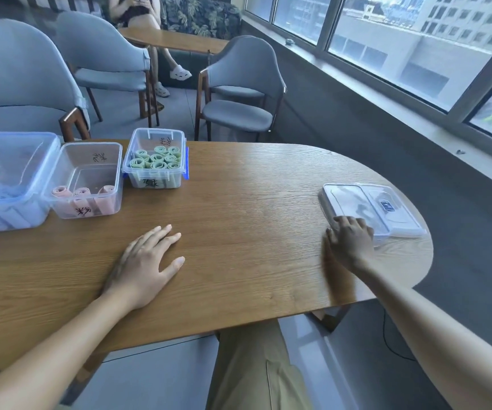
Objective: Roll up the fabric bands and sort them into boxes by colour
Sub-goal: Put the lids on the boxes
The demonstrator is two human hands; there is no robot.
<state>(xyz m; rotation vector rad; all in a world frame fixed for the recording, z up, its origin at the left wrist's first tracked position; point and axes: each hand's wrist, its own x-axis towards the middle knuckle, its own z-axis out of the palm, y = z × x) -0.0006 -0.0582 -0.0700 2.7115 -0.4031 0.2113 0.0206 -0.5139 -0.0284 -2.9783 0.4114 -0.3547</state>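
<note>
While my left hand [147,263] is lying flat on the wooden counter [238,208] with fingers straight and spread, holding nothing, my right hand [349,239] is reaching out to the far right, its curled fingers gripping the near corner of the clear lids [370,210] lying stacked there. All three boxes are sitting well apart from that hand, across the counter beyond my left one. Green rolls [157,159] are filling the green box [156,162], standing on end and packed close. Just left of it, pink rolls [80,193] are lying along the near wall of the pink box [86,179], which is touching the lidded blue box [9,179].
</note>
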